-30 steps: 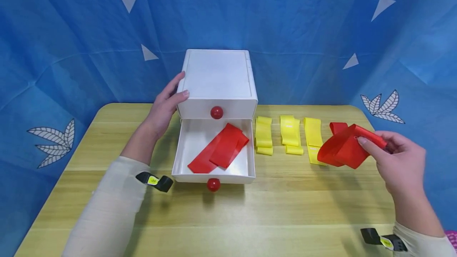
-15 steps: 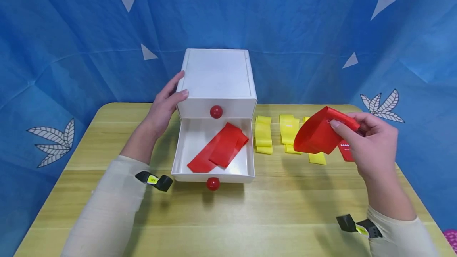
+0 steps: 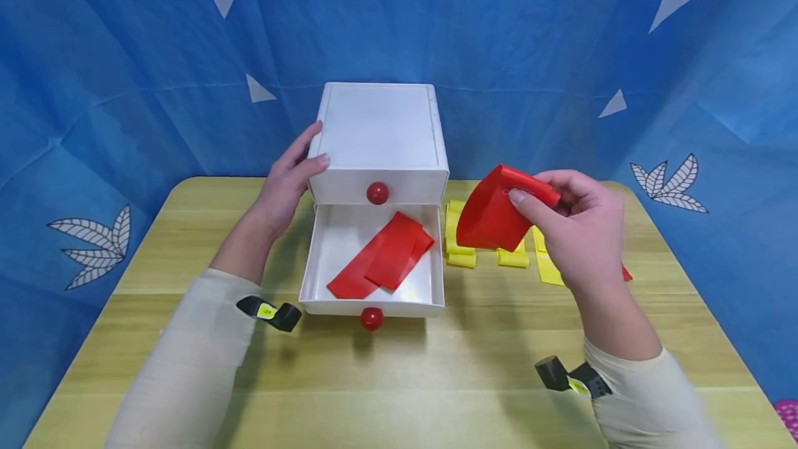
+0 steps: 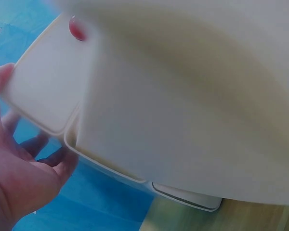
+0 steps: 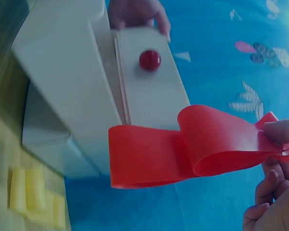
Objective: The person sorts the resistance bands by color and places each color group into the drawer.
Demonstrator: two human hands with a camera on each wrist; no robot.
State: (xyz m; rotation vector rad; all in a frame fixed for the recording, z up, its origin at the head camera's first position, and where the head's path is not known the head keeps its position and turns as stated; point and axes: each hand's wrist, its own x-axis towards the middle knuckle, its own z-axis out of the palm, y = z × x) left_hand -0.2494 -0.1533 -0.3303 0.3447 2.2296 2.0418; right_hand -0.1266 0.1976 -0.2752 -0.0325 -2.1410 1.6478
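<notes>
A white two-drawer cabinet (image 3: 379,127) stands at the back of the table, its lower drawer (image 3: 325,244) pulled out and its upper one closed. My left hand (image 3: 280,192) rests against the cabinet's left side, the thumb at the top front corner. Inside the lower drawer lies a folded red resistance band (image 3: 393,255). Pinched between thumb and fingers of my right hand (image 3: 589,238) is another red resistance band (image 5: 216,144). It hangs in loose loops above the table, right of the drawer.
Several folded yellow resistance bands (image 3: 461,260) lie in a row right of the cabinet, partly covered by the held band and right hand. A red corner (image 3: 626,273) shows behind my right wrist. Blue curtain (image 3: 530,54) hangs behind the table.
My right hand has carried the red band leftward, over the yellow bands and closer to the drawer. My left hand and the cabinet have stayed in place.
</notes>
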